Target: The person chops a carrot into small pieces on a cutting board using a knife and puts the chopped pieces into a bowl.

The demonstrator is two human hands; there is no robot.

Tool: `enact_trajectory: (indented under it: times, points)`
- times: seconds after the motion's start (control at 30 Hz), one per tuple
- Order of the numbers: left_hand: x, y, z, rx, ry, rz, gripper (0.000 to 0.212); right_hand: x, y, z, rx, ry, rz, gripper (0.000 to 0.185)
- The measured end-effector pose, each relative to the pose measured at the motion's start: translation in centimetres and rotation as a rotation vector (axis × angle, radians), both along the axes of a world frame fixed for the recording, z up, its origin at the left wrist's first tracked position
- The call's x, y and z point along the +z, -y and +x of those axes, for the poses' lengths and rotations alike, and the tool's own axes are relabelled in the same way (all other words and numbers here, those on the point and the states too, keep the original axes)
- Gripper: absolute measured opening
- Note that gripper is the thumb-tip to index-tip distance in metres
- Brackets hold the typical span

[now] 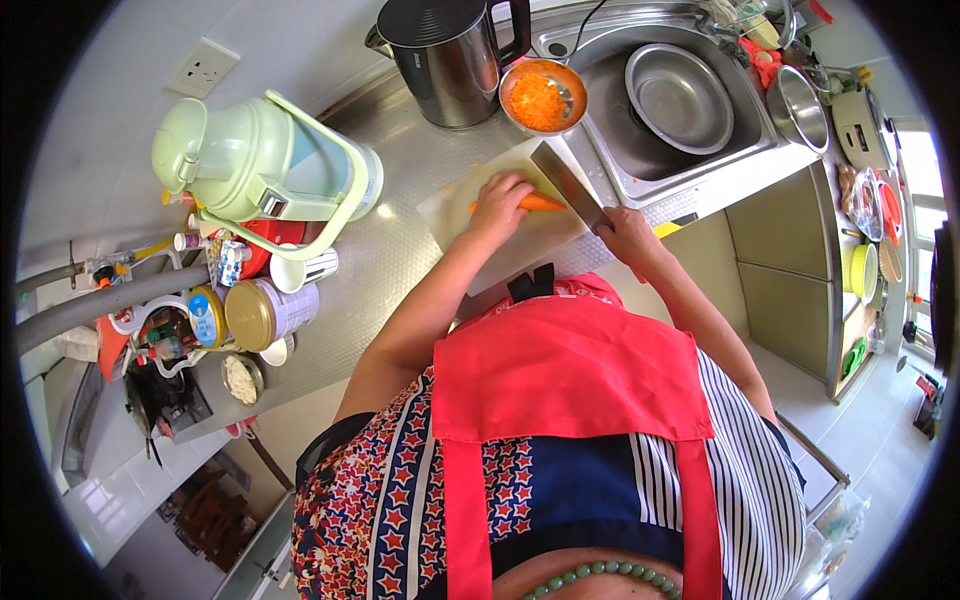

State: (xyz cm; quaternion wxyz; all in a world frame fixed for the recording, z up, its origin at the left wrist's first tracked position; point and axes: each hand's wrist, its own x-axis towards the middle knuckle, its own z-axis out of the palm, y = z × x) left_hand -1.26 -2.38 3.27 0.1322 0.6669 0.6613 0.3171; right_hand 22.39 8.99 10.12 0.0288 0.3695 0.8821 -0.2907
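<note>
On a pale cutting board (487, 259) lies a carrot (541, 202), its tapered end pointing right. My left hand (504, 198) holds it down, fingers curled over the thicker end. A cleaver (568, 184) is in my right hand (626, 231), gripped by the handle. Its broad blade slants up and left past the carrot's tip; whether it touches the board I cannot tell. Just beyond the board stands a metal bowl (576, 120) with finely chopped carrot (537, 101) in it.
A steel kettle (457, 75) stands behind the board. To the right is a sink (615, 150) with a metal basin (679, 97) in it. A light green thermos flask (240, 161), several cans and cups (304, 268), and a bowl of white food (241, 380) occupy the left.
</note>
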Motion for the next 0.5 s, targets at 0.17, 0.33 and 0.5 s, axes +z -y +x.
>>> enact_trajectory:
  times: [0.17, 0.33, 0.5]
  points:
    - [-0.1, 1.1, 0.6, 0.185, 0.058, 0.157, 0.029, 2.0, 0.3, -1.9, -0.033, 0.206, -0.112, 0.028]
    - [-1.3, 0.7, 2.3, 0.272, 0.122, 0.222, 0.018, 0.9, 0.8, -2.5, 0.046, 0.177, -0.136, 0.035]
    - [-1.6, 0.2, 3.2, 0.309, 0.131, 0.288, 0.012, -1.3, 0.6, -2.4, 0.117, 0.109, -0.04, 0.034]
